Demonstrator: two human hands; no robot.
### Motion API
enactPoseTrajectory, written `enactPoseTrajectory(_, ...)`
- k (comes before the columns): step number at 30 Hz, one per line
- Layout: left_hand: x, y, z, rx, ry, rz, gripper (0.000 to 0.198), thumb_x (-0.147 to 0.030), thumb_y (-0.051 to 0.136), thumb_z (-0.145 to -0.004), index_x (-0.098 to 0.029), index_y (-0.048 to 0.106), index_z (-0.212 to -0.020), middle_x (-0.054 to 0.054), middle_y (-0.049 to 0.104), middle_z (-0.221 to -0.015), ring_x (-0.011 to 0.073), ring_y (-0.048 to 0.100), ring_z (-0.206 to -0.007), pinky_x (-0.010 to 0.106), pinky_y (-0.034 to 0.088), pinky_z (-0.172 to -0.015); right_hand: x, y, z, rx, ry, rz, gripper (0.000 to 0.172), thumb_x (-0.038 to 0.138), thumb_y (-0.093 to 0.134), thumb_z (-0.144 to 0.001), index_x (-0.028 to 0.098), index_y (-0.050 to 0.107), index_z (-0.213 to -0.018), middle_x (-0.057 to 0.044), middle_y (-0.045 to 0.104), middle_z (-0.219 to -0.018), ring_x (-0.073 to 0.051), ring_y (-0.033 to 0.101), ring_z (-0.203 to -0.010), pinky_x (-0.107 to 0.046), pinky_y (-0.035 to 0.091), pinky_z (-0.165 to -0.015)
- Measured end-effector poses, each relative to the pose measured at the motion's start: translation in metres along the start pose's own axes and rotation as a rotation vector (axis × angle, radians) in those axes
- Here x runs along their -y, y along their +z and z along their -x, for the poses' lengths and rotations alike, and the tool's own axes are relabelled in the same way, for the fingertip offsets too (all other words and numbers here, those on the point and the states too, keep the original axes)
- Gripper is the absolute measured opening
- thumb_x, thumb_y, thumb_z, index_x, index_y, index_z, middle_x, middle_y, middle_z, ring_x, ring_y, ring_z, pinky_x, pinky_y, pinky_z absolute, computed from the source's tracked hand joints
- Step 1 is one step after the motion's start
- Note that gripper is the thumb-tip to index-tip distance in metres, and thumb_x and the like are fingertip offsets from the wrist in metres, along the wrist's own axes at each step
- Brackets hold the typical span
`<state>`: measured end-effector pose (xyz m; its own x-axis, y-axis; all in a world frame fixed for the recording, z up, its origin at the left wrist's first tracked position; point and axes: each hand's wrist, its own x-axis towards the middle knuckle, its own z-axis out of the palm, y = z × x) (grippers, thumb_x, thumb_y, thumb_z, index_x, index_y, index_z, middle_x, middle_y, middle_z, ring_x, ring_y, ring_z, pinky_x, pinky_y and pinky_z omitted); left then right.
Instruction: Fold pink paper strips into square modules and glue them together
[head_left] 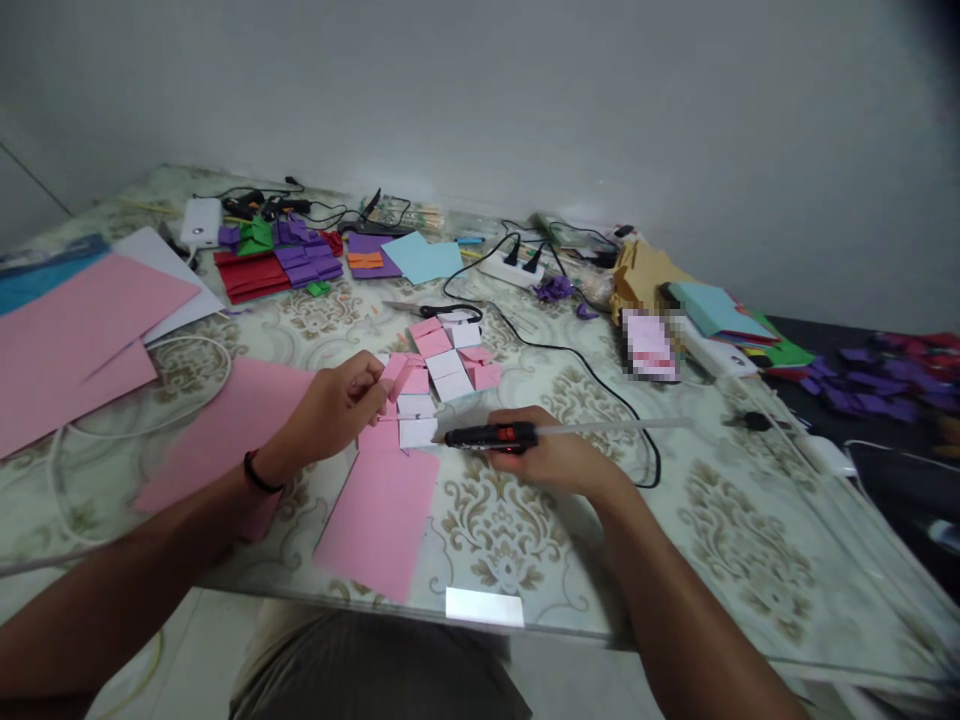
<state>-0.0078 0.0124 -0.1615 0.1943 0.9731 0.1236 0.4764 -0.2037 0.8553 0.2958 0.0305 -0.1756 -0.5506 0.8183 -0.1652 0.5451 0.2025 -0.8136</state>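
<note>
Both forearms come in from six o'clock over the glass-topped table [525, 560], with a pink sheet [382, 520] lying between them near the front edge. At about twelve o'clock from that sheet sits a cluster of folded pink-and-white paper pieces [442, 370]. The left hand [337, 405] is closed, pinching one pink folded piece [395, 375] at the cluster's nine o'clock edge. The right hand [551, 455] is wrapped around a black glue gun [491, 436], just right of the cluster. Gluing seems to be the step in hand: a piece held ready, the gun brought alongside. I'd judge the next move calls for steadying the pinched piece and setting the tip exactly on its fold. The gun's long axis lies nearly level, nozzle pointing to nine o'clock toward the paper, and its clear glue stick [615, 427] trails out toward three o'clock.
</note>
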Motion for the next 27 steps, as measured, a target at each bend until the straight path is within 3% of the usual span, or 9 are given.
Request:
enactPoseTrajectory(15,-0.0002,-0.0003,0.0001,-0.004,-0.009,0.007,0.016,-0.031,0.056,-0.098,-0.022,0.049,-0.086,-0.003,0.067,-0.064,0.0142,0.065,-0.058,0.027,0.049,-0.06,0.002,-0.0023,-0.0009,-0.05,0.057,0.008,0.01,0.024,0.07,-0.074,0.02,0.061,-0.074,0.003,0.057,-0.063,-0.012,0.048,-0.055,-0.025,0.038,-0.051)
enactPoseTrajectory(21,0.0016,-0.0005,0.0002,-0.004,0.006,0.003,0.017,-0.032,0.056,-0.099,-0.022,0.049,-0.086,-0.004,0.067,-0.063,0.0137,0.065,-0.057,0.026,0.05,-0.06,0.0016,-0.0035,-0.0023,-0.058,-0.057,0.037,0.017,0.03,0.073,-0.077,0.02,0.059,-0.073,0.003,0.056,-0.064,-0.012,0.047,-0.058,-0.025,0.037,-0.053)
enactPoseTrajectory(27,0.0016,-0.0003,0.0004,0.005,0.005,0.01,0.016,-0.029,0.055,-0.098,-0.022,0.047,-0.086,-0.003,0.068,-0.065,0.0138,0.065,-0.057,0.026,0.049,-0.058,0.0026,-0.0041,-0.0038,-0.047,-0.064,0.042,0.019,0.031,0.072,-0.08,0.021,0.057,-0.072,0.003,0.055,-0.064,-0.013,0.047,-0.059,-0.026,0.036,-0.054)
